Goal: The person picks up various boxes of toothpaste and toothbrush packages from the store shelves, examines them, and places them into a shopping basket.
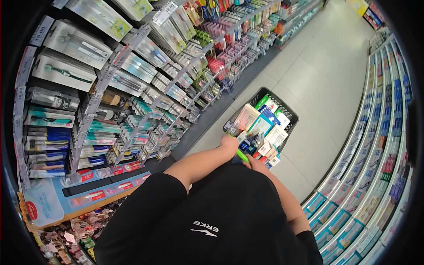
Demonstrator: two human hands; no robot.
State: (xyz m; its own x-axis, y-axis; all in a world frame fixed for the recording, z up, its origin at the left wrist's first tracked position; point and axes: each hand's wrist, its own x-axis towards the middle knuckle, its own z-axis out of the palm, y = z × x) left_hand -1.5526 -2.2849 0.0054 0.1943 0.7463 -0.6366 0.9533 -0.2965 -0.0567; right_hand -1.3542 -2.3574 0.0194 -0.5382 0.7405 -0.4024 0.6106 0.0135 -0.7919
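A dark shopping cart basket stands in the aisle just ahead of me, packed with several boxed goods. A bright green handle bar runs along its near edge. My left hand is closed around the left end of that bar. My right hand grips the bar's right end, partly hidden behind my black shirt. Both forearms reach forward from my body.
Shelves of boxed toothbrushes and hanging small packs line the left side. Curved shelving with small boxes runs down the right. A pale tiled floor stretches ahead between them. A low blue display sits at lower left.
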